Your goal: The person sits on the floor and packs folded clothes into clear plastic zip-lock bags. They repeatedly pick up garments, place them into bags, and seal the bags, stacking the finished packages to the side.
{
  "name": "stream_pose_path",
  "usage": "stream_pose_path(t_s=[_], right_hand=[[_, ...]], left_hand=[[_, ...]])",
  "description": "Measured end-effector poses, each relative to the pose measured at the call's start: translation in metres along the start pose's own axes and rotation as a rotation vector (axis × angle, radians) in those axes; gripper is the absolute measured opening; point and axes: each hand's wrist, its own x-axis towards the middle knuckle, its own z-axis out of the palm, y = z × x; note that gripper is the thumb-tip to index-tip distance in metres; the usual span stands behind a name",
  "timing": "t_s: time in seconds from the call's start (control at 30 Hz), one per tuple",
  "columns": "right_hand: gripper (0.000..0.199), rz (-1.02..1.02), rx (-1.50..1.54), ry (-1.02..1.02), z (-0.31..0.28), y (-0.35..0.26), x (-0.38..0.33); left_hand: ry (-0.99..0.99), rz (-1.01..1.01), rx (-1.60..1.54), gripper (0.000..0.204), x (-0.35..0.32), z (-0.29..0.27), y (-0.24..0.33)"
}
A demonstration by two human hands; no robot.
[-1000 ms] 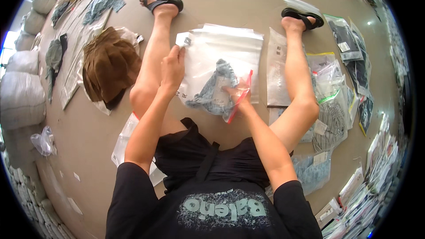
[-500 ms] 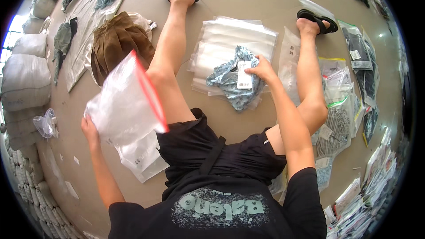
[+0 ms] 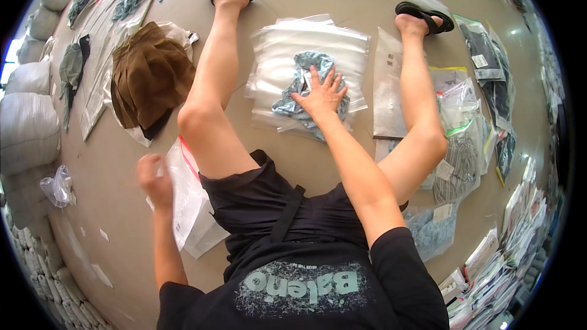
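Observation:
My right hand (image 3: 321, 95) lies flat with fingers spread on a crumpled light-blue patterned garment (image 3: 286, 106). Beneath that garment is a stack of clear plastic bags (image 3: 269, 46) on the floor between my legs. The garment's white tag is mostly covered by my fingers. My left hand (image 3: 155, 178), smeared by motion, is raised beside a clear plastic bag with a red zip edge (image 3: 182, 205). That bag rests by my left thigh, overlapping another clear bag (image 3: 208, 237).
A brown pleated skirt (image 3: 147, 79) lies beyond my left knee. Bagged garments (image 3: 461, 168) lie beside my right leg, with stacked packages (image 3: 520, 238) farther right. White bales (image 3: 27, 131) line the left side. A crumpled clear plastic piece (image 3: 56, 187) sits near them.
My left hand has let go of the red-edged bag, which now lies by my left thigh. My right hand has gone from gripping the garment's tag to pressing flat on the garment.

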Motion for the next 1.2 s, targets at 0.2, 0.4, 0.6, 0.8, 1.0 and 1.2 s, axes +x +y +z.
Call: stream_pose_path(t_s=[0.2, 0.4, 0.6, 0.8, 1.0, 1.2], right_hand=[[0.072, -0.111, 0.267, 0.103, 0.003, 0.025, 0.018], [0.046, 0.116, 1.542, -0.106, -0.065, 0.137, 0.047], [0.042, -0.016, 2.306, -0.277, -0.138, 0.220, -0.006], [0.069, -0.695, 0.907, 0.048, -0.171, 0.167, -0.069], [0.068, -0.757, 0.385, -0.063, -0.166, 0.143, -0.108], [0.047, -0.792, 0.188, 0.116, -0.158, 0.130, -0.102]], left_hand=[[-0.766, 0.493, -0.222, 0.021, 0.052, 0.153, 0.175], [-0.725, 0.703, -0.102, 0.030, 0.030, 0.272, 0.243], [-0.754, 0.858, 0.112, 0.018, 0.008, 0.304, 0.268], [-0.957, 0.718, -0.136, 0.015, 0.043, 0.308, 0.228], [-0.914, 0.641, -0.438, 0.014, 0.092, 0.249, 0.236], [-0.672, 0.908, -0.329, 0.008, 0.111, 0.205, 0.231]])
